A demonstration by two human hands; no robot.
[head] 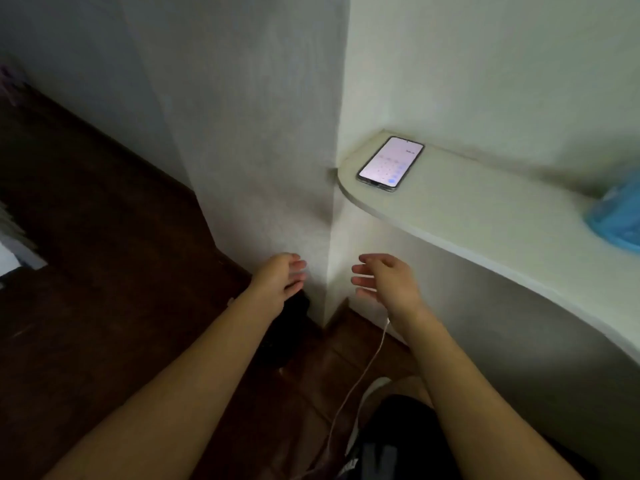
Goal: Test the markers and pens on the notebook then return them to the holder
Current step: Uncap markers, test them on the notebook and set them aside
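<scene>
No markers, pens, notebook or holder appear in the head view. My left hand and my right hand reach forward side by side in front of a wall corner, palms turned toward each other. The fingers of both are relaxed and hold nothing. The two hands are a short gap apart and touch nothing.
A white rounded ledge juts from the wall at the right. A lit phone lies on it, and a blue bag sits at its far right. A white cable hangs below my right wrist. Dark wooden floor spreads left.
</scene>
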